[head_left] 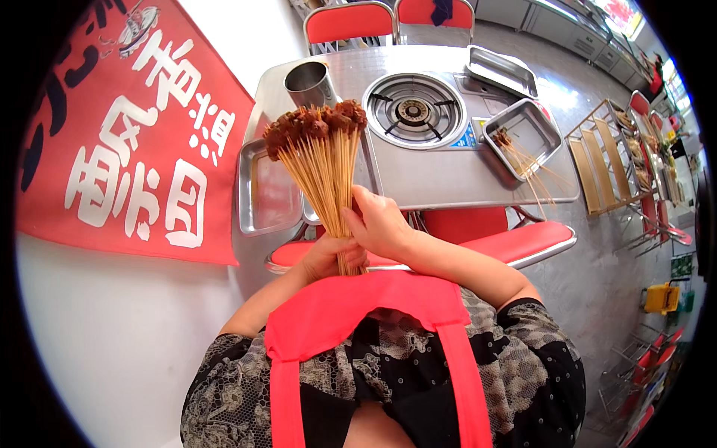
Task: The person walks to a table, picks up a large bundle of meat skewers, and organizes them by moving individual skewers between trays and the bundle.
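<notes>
A thick bundle of meat skewers (pixel 317 153) stands nearly upright in front of me, reddish-brown meat at the top and bare wooden sticks below. My left hand (pixel 328 256) is closed round the sticks near their lower ends. Higher on the bundle's right side, my right hand (pixel 379 222) presses its fingers against the sticks. Beyond the meat is a tall metal pot (pixel 309 84). To the left lies a shallow metal tray (pixel 269 198) with a little brownish liquid in it. Another metal tray (pixel 549 123) on the right holds a few skewers, their sticks jutting over its near edge.
The metal table (pixel 441 179) has a round gas burner (pixel 413 112) set in its middle. Another rectangular tray (pixel 502 69) sits at the back right. Red chairs (pixel 349 24) stand beyond, and a red seat (pixel 523 243) is at the near edge. A red banner (pixel 142 134) hangs on the left wall.
</notes>
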### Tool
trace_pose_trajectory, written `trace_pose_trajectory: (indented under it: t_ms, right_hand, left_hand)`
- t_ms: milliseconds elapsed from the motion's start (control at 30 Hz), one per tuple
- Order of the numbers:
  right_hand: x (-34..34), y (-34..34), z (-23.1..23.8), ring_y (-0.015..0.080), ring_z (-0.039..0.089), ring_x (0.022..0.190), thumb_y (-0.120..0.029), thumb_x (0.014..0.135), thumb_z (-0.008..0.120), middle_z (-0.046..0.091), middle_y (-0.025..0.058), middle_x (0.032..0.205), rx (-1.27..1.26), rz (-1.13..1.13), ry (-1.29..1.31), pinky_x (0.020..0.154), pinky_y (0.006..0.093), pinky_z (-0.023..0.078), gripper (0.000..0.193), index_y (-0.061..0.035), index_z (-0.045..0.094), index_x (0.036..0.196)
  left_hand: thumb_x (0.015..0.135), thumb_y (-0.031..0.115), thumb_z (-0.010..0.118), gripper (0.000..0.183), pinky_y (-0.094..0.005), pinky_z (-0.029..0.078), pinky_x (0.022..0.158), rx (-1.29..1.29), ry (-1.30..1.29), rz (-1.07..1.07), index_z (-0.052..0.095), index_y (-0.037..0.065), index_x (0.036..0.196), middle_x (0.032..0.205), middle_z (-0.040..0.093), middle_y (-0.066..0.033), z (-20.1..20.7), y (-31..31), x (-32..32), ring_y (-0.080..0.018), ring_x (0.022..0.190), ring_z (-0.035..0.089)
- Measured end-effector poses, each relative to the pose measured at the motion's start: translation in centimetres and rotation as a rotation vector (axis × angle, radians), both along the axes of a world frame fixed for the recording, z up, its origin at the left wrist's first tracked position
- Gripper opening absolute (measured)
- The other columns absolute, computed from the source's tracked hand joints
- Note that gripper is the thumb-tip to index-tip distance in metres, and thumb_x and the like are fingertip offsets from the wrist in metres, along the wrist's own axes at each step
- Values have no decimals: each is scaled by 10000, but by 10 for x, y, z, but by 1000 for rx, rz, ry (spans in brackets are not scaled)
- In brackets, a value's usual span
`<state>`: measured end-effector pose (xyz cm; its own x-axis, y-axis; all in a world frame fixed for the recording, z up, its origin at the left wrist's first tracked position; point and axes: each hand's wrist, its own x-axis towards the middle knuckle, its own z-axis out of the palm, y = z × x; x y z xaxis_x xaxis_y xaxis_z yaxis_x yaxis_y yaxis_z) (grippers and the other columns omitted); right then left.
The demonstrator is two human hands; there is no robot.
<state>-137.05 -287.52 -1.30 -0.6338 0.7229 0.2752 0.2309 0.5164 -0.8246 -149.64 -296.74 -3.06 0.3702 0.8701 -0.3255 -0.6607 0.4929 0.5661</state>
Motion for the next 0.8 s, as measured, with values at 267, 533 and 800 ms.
trace_pose_trajectory:
  t_ms: [267,533,800]
  right_hand:
    - [12,19,58,215,561,510,-208,788,675,579,93,623,207,-207,142,496,331,449,209,-25,576,771]
    - [-5,25,76,302,626,602,-182,750,626,610,113,625,358,-383,-169,557,407,486,172,-42,528,734]
    - [2,29,71,151,582,544,-118,748,632,584,54,578,134,-431,22,519,288,446,156,-15,517,730]
  left_hand:
    - [877,150,585,189,-323,476,654,216,-139,-105,423,98,797,550,390,6,-3,5,-4,-119,503,429]
    - [859,216,635,260,-328,469,654,262,95,-108,423,89,781,546,393,1,6,8,0,-127,505,420]
    - [883,120,595,174,-299,434,594,264,56,-84,455,67,794,571,431,-8,2,8,2,-125,506,442]
